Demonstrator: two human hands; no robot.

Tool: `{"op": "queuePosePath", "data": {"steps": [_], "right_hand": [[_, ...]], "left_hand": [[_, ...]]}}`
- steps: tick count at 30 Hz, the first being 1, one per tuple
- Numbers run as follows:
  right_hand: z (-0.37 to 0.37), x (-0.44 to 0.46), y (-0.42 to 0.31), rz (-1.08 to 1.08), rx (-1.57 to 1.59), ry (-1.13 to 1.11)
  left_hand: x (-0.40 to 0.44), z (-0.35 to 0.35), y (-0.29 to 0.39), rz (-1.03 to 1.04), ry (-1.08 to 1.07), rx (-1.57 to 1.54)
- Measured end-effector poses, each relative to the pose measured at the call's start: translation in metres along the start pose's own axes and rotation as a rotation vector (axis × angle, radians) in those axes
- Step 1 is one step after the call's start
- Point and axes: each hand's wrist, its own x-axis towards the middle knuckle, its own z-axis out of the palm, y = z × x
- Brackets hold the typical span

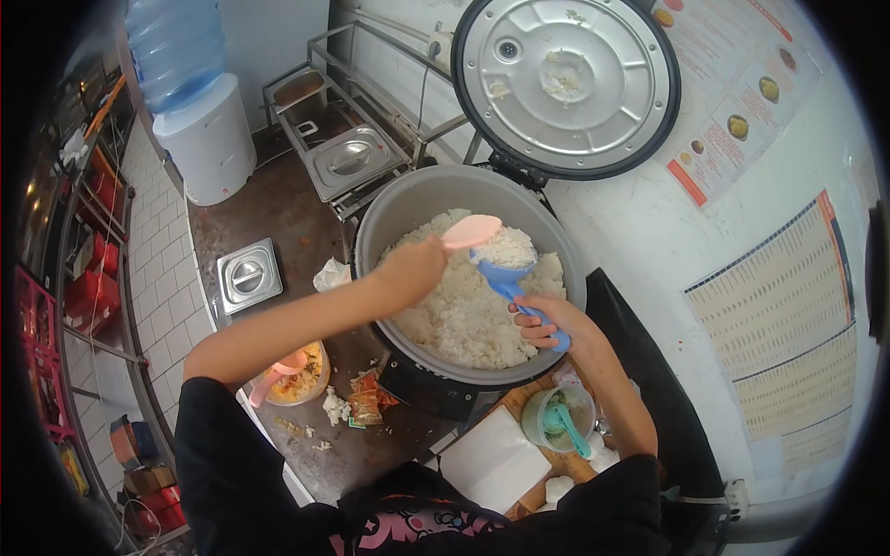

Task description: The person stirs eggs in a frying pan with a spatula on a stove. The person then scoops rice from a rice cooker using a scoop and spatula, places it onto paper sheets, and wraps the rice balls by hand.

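Note:
A large round cooker [380, 218] stands open, with white rice [464, 315] inside. My left hand [414, 270] is closed around the handle of a pink paddle [473, 231], whose flat head is over the pot. The fingers of my right hand [552, 320] wrap round the handle of a blue scoop [502, 274]. Heaped rice [506, 248] fills the scoop, and the pink paddle's head is right beside this heap. Both hands are above the rice in the pot.
The cooker's raised lid [565, 83] is behind. Left are a lidded metal container [249, 276] and a tub of orange-yellow food [304, 378] with a pink spoon. Near the front are a tub with a teal spoon [572, 429] and a white pad [494, 461].

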Motion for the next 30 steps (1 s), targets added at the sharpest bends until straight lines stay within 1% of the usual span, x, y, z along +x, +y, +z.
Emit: {"op": "queuePosePath", "data": {"steps": [2, 3, 5, 6, 8, 9, 11, 12, 14, 15, 17, 18, 20, 21, 23, 24, 26, 30], "right_hand": [[0.0, -0.008, -0.004, -0.005, -0.022, -0.029], [0.001, -0.009, -0.005, -0.008, -0.02, -0.028], [0.006, -0.009, -0.007, 0.008, -0.092, 0.079], [0.01, -0.008, -0.007, 0.006, -0.079, 0.084], [0.02, -0.004, -0.008, 0.008, -0.183, 0.151], [0.021, -0.003, -0.005, 0.011, -0.182, 0.149], [0.022, 0.0, 0.001, -0.037, -0.3, 0.255], [0.023, -0.003, 0.002, -0.041, -0.298, 0.255], [0.025, -0.011, 0.006, -0.039, -0.373, 0.217], [0.023, -0.014, 0.006, -0.038, -0.372, 0.218], [0.018, -0.019, 0.007, -0.07, -0.32, 0.155], [0.019, -0.021, 0.007, -0.071, -0.313, 0.159], [0.021, -0.024, 0.001, -0.098, -0.299, 0.249], [0.02, -0.024, 0.0, -0.104, -0.292, 0.256], [0.016, -0.022, 0.002, -0.107, -0.277, 0.279], [0.016, -0.022, 0.003, -0.103, -0.276, 0.28], [0.015, -0.021, 0.001, -0.109, -0.247, 0.298], [0.006, -0.025, 0.002, -0.103, -0.153, 0.283]], "left_hand": [[0.013, 0.0, -0.018, 0.029, -0.019, 0.054], [0.012, -0.011, -0.009, 0.032, -0.019, 0.055], [0.009, -0.044, 0.025, 0.279, -0.031, 0.063], [0.008, -0.042, 0.038, 0.288, -0.041, 0.062], [0.003, -0.035, 0.058, 0.029, -0.268, -0.037], [0.005, -0.033, 0.054, 0.027, -0.271, -0.037], [0.017, -0.026, 0.033, 0.348, -0.218, 0.091], [0.025, -0.028, 0.024, 0.351, -0.218, 0.095], [0.035, -0.031, 0.009, 0.328, -0.46, 0.304], [0.035, -0.03, 0.001, 0.329, -0.461, 0.303], [0.036, -0.027, -0.011, 0.238, -0.349, 0.173], [0.029, -0.033, 0.0, 0.244, -0.355, 0.173], [0.006, -0.055, 0.035, -0.007, 0.013, 0.025], [-0.003, -0.053, 0.043, 0.004, 0.01, 0.025], [-0.025, -0.047, 0.054, 0.12, 0.017, -0.083], [-0.037, -0.047, 0.058, 0.118, 0.014, -0.085], [-0.056, -0.05, 0.066, 0.093, -0.119, -0.047], [-0.075, -0.059, 0.04, 0.029, -0.135, 0.019]]}}
